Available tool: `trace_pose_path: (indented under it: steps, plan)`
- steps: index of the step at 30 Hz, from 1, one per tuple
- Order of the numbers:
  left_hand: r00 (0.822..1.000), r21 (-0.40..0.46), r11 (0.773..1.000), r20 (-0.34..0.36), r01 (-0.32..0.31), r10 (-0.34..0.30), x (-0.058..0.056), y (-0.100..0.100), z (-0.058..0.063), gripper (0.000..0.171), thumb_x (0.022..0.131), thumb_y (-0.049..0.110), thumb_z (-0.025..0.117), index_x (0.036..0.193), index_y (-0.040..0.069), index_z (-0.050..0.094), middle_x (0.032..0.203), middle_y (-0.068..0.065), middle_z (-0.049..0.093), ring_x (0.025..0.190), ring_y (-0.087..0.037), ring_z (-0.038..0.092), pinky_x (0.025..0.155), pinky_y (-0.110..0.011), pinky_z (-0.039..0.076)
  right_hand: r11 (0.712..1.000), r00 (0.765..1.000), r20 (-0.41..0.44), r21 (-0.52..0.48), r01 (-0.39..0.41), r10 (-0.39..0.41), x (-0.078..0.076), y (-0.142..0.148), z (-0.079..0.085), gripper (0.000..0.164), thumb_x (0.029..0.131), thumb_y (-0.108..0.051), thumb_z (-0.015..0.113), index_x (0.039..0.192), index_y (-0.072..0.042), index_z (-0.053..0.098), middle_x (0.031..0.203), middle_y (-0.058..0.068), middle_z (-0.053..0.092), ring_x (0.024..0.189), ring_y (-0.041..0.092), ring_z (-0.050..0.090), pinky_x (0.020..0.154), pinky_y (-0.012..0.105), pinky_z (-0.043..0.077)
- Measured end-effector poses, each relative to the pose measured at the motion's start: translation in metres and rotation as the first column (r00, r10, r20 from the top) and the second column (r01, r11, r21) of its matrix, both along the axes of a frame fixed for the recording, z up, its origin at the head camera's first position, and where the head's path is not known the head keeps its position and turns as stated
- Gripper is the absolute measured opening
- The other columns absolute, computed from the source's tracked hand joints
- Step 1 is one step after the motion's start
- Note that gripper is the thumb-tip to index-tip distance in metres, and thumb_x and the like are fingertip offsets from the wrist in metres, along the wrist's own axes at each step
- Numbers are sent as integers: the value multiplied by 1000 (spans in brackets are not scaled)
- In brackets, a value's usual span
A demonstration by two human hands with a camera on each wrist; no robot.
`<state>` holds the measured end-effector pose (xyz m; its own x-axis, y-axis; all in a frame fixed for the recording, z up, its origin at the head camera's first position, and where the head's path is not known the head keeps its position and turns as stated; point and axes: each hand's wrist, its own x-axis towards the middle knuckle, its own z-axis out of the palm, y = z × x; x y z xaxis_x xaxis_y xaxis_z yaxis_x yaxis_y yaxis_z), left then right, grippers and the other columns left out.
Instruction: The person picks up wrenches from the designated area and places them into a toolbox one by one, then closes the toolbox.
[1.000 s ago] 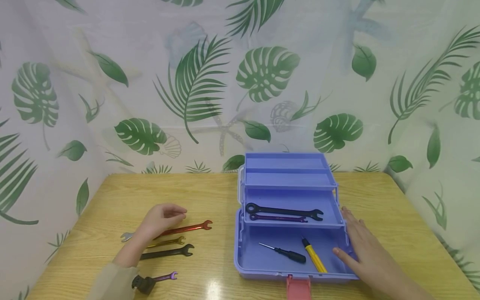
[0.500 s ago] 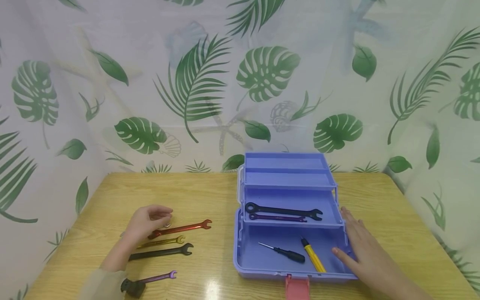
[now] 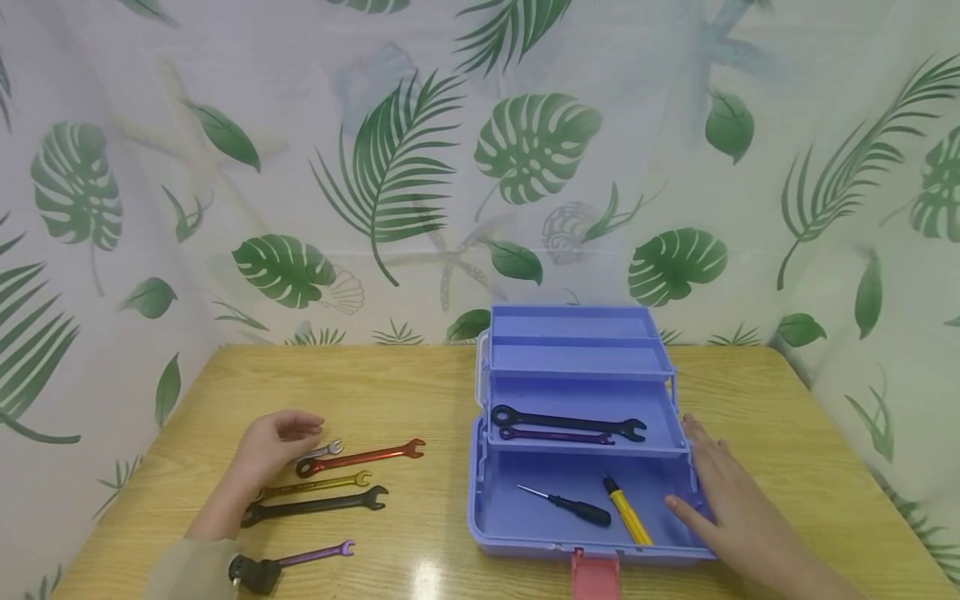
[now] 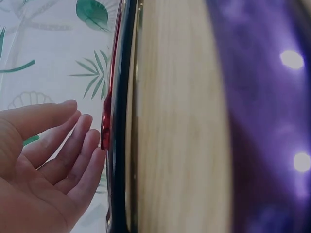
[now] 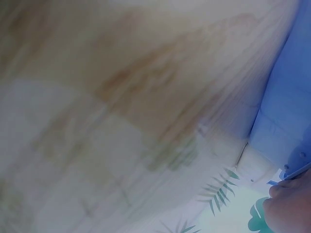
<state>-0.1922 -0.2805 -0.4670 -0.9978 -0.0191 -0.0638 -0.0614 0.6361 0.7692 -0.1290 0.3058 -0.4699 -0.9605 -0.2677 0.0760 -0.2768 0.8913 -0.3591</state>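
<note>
My left hand (image 3: 276, 446) hovers at the left of the table with fingers loosely bent and nothing between them, as the left wrist view also shows. A silver wrench (image 3: 330, 448) lies partly hidden behind it. Nearby are a red wrench (image 3: 367, 457), a gold wrench (image 3: 330, 483) and a black wrench (image 3: 322, 505). Close to the left sleeve lies a small purple wrench (image 3: 318, 554). My right hand (image 3: 723, 492) rests with extended fingers against the right side of a blue-violet toolbox (image 3: 477, 492); in the right wrist view only its edge shows.
The toolbox's middle tray holds a black ratchet wrench (image 3: 570, 421) and a dark purple wrench (image 3: 558, 436). In its bottom lie a black-handled screwdriver (image 3: 581, 509) and a yellow-handled tool (image 3: 628, 512). A pink latch (image 3: 596, 575) hangs at the front. Leaf-printed cloth (image 3: 420, 167) surrounds the table.
My left hand has drawn left, away from above the red wrench, uncovering the silver wrench's end and more of the gold and black wrenches. The right hand has stayed on the toolbox.
</note>
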Motion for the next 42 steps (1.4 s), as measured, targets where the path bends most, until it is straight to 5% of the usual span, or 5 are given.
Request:
trace_pose_path:
  steps: [8,18,28,35,42]
  plan:
    - [1000,-44,999,30,11,-9,1,-12,-6,32,94,4,78,123,-8,71,114,-23,78,101,-28,75,80,-19,55,1000,1000,13,-12,5,-5,-2,0,2,98,106,-50,59,171,-8,-1,177,24,11,158,54,22,135,47,-7]
    - [997,-6,999,65,42,-41,8,-30,-9,35,94,0,76,126,-11,69,119,-26,75,100,-21,71,78,-16,56,1000,1000,1,-18,-10,10,-3,-1,3,97,106,-49,59,171,-8,0,177,24,12,159,52,21,132,32,-15]
    - [997,-57,997,58,51,-48,7,-35,-8,34,91,-1,79,123,-10,71,115,-22,75,98,-20,67,78,-18,54,1000,1000,0,-21,-14,14,-5,-1,5,96,106,-48,59,171,-9,-1,178,23,11,159,53,21,135,41,-10]
    - [998,-71,996,40,59,-56,7,-34,-10,28,89,-1,81,115,-9,74,104,-16,75,90,-17,65,74,-19,54,1000,1000,-24,-14,-14,14,-3,1,3,96,106,-45,61,171,-6,2,177,25,13,159,52,22,130,25,-16]
    - [998,-117,992,38,48,-44,7,-33,-8,23,89,2,82,110,-7,76,99,-14,76,86,-16,65,70,-20,53,1000,1000,-2,-21,-13,13,-2,1,0,96,106,-47,60,171,-7,1,177,25,12,158,54,23,132,33,-14]
